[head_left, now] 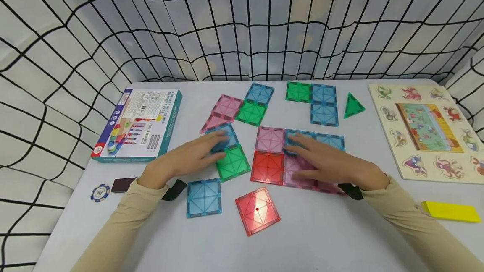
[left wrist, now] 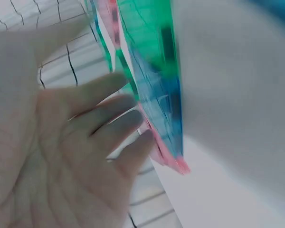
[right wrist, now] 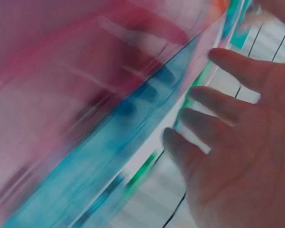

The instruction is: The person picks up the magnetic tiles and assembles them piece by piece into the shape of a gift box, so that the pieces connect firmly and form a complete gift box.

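Flat magnetic tiles lie on a white table [head_left: 325,230]. My left hand [head_left: 215,144] rests with straight fingers on a blue square tile [head_left: 229,137], which touches a green tile [head_left: 232,163]. In the left wrist view the left hand [left wrist: 109,118] shows an open palm beside the blue tile [left wrist: 161,104]. My right hand [head_left: 302,154] lies flat over a pink tile [head_left: 296,174] and a blue tile [head_left: 302,135], part of a block with a pink tile [head_left: 270,139] and a red tile [head_left: 267,167]. The right wrist view shows the right hand [right wrist: 204,109] with spread fingers.
A loose blue tile [head_left: 204,197] and a loose red tile [head_left: 257,210] lie near me. Further back are more tiles and a green triangle [head_left: 353,106]. A game box [head_left: 140,123] sits left, a wooden puzzle board [head_left: 427,129] right, with a yellow block [head_left: 450,211]. Netting walls the table.
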Demonstrator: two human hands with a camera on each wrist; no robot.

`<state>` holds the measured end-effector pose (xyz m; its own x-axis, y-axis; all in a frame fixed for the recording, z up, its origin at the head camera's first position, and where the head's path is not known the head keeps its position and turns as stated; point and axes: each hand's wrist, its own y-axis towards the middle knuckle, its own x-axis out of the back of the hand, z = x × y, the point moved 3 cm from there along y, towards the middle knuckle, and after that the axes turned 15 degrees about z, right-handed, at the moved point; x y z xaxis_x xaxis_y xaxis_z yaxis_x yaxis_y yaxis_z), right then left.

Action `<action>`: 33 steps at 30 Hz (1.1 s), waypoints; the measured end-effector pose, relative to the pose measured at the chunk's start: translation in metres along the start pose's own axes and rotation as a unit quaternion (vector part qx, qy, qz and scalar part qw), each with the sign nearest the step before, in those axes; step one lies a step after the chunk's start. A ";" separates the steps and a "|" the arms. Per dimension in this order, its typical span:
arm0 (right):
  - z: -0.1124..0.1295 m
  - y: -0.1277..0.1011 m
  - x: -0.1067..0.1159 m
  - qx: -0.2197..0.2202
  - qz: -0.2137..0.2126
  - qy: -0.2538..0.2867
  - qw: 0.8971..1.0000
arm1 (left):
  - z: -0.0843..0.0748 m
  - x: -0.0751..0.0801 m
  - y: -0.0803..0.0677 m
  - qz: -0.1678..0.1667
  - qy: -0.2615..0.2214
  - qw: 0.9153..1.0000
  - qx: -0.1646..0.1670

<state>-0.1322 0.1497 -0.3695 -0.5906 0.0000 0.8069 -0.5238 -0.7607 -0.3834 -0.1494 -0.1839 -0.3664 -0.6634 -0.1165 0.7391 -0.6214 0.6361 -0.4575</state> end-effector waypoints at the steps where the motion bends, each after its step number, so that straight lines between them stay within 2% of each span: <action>1: 0.008 0.007 0.002 0.011 0.001 -0.008 1.000 | 0.003 0.006 0.003 -0.012 0.006 1.000 0.002; 4: 0.037 0.034 0.006 0.047 0.025 -0.039 0.998 | 0.016 0.020 0.017 -0.029 0.031 0.999 0.023; 8: 0.071 0.071 0.005 0.081 0.086 -0.075 0.990 | 0.026 0.026 0.034 -0.007 0.047 0.998 0.038; 11: 0.083 0.094 0.004 0.093 0.112 -0.104 0.984 | 0.028 0.026 0.040 0.004 0.043 0.998 0.035; 15: 0.085 0.112 0.003 0.074 0.123 -0.121 0.982 | 0.028 0.027 0.042 0.010 0.033 0.999 0.033; 20: 0.084 0.119 0.000 0.041 0.131 -0.127 0.982 | 0.025 0.028 0.043 0.008 0.036 0.999 0.034; 24: 0.088 0.117 -0.003 0.031 0.123 -0.140 0.982 | 0.023 0.029 0.044 0.008 0.043 0.998 0.040; 33: 0.097 0.106 -0.013 0.019 0.099 -0.144 0.984 | 0.034 0.034 0.041 -0.005 0.037 0.995 0.088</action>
<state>-0.1202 0.0063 -0.3770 -0.4783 -0.3307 0.8136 -0.3891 -0.7508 -0.5338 -0.2116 -0.1876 -0.3764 -0.6280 -0.0611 0.7758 -0.6959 0.4902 -0.5248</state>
